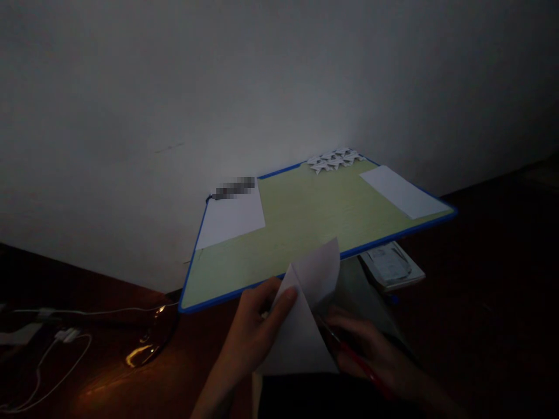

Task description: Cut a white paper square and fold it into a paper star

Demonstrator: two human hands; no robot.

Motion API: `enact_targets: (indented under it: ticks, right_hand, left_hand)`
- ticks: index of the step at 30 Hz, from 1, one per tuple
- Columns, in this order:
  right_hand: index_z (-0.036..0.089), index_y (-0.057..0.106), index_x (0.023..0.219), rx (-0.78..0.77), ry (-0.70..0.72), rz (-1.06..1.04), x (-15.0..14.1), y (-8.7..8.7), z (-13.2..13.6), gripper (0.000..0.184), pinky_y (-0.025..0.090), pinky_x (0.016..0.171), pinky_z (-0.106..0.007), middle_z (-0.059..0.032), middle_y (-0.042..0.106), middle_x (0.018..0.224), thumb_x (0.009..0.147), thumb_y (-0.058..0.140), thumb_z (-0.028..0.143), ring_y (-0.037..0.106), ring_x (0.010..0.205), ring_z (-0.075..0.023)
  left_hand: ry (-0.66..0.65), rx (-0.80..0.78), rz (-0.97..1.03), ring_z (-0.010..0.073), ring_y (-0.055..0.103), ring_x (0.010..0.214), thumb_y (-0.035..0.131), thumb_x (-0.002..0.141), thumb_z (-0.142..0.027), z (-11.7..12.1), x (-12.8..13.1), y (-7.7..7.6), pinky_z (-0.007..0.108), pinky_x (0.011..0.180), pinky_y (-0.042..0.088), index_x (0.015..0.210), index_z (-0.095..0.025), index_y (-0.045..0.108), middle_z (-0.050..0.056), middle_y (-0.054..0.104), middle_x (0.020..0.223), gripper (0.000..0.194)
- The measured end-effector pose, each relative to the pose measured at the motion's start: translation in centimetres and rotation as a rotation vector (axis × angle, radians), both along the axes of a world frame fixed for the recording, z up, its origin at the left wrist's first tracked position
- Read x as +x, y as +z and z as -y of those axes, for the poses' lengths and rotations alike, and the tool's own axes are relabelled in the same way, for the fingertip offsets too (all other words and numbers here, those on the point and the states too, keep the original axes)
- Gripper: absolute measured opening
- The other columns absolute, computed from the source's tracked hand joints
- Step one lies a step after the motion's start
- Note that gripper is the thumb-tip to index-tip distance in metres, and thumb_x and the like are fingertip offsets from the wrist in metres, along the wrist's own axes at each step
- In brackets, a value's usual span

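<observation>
My left hand (257, 320) pinches a folded sheet of white paper (297, 337), its thumb lying on the front face. One flap of the paper stands up and leans to the right, over the near edge of the table. In my right hand (371, 343) is a pair of scissors with red handles (360, 362). Their metal blades reach the right-hand edge of the paper, beside the fold. How far the blades are apart is too dark to make out.
A small yellow-green table (305, 209) with a blue rim stands against the wall. On it lie a white sheet (231, 218) at left, another white sheet (404, 192) at right, and several folded paper pieces (334, 160) at the back. A book (391, 265) sits below the right side; white cables (65, 336) run along the floor.
</observation>
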State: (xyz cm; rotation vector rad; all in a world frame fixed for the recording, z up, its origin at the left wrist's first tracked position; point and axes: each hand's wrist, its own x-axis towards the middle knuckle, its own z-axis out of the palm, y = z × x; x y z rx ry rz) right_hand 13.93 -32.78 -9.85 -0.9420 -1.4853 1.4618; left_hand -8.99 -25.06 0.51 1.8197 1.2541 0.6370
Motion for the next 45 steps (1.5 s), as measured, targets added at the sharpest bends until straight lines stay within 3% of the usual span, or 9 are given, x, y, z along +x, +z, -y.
enact_targets:
  ticks: [8,15,20,25,31,41,45]
  right_hand:
    - [0.022,0.072,0.139,0.021,-0.101,-0.068,-1.6,1.0,-0.3,0.051,0.054,0.105,-0.046,-0.014,0.071,0.133,0.097,0.071,0.052,0.066,0.12,-0.0307]
    - [0.021,0.081,0.115,-0.02,-0.164,-0.087,-2.9,2.4,-0.4,0.047,0.059,0.091,-0.038,-0.0087,0.075,0.104,0.096,0.068,0.062,0.069,0.097,-0.0266]
    - [0.022,0.083,0.11,-0.025,-0.207,-0.095,-3.1,2.6,-0.2,0.05,0.059,0.088,-0.036,-0.0077,0.075,0.1,0.094,0.069,0.067,0.069,0.094,-0.0262]
    - [0.022,0.081,0.116,-0.024,-0.19,-0.126,-3.2,2.5,-0.3,0.044,0.059,0.091,-0.034,-0.0071,0.076,0.107,0.097,0.069,0.061,0.07,0.1,-0.026]
    - [0.02,0.076,0.095,-0.022,-0.2,-0.125,-3.3,3.0,-0.6,0.035,0.058,0.089,-0.031,-0.0045,0.073,0.098,0.096,0.072,0.054,0.069,0.094,-0.0226]
    - [0.023,0.08,0.12,-0.025,-0.242,-0.12,-3.7,2.6,-0.7,0.049,0.058,0.102,-0.041,-0.012,0.077,0.117,0.095,0.07,0.063,0.072,0.109,-0.0297]
    - [0.021,0.08,0.119,-0.007,-0.222,-0.084,-3.8,3.1,-1.0,0.048,0.059,0.097,-0.038,-0.0102,0.077,0.109,0.096,0.069,0.062,0.071,0.104,-0.0269]
  left_hand:
    - [-0.034,-0.021,-0.004,0.0166,0.055,0.068,0.054,0.103,-0.059,0.2,0.5,-0.1,0.027,0.06,0.04,0.079,-0.017,0.068,0.003,0.063,0.073,0.05]
    - [-0.065,-0.011,0.008,0.0157,0.054,0.067,0.056,0.104,-0.056,0.4,0.8,-0.4,0.027,0.06,0.038,0.079,-0.017,0.069,0.002,0.062,0.072,0.048]
    - [-0.07,-0.011,0.013,0.0168,0.055,0.071,0.055,0.105,-0.054,0.4,0.9,-0.8,0.028,0.064,0.039,0.08,-0.018,0.068,0.003,0.063,0.075,0.046]
    - [-0.089,-0.016,0.032,0.0147,0.048,0.067,0.055,0.105,-0.052,0.5,1.2,-0.8,0.027,0.062,0.035,0.074,-0.019,0.059,-0.001,0.053,0.069,0.046]
    - [-0.086,0.004,0.006,0.0143,0.045,0.065,0.054,0.104,-0.05,0.6,1.2,-0.9,0.028,0.06,0.032,0.069,-0.02,0.053,-0.002,0.048,0.067,0.047]
    - [-0.05,0.002,0.003,0.0167,0.055,0.067,0.055,0.104,-0.054,0.7,1.3,-0.4,0.028,0.062,0.04,0.073,-0.019,0.065,0.002,0.063,0.07,0.048]
    - [-0.042,0.003,-0.005,0.0186,0.06,0.07,0.055,0.104,-0.055,0.8,1.1,0.0,0.029,0.063,0.043,0.072,-0.019,0.064,0.004,0.069,0.073,0.049]
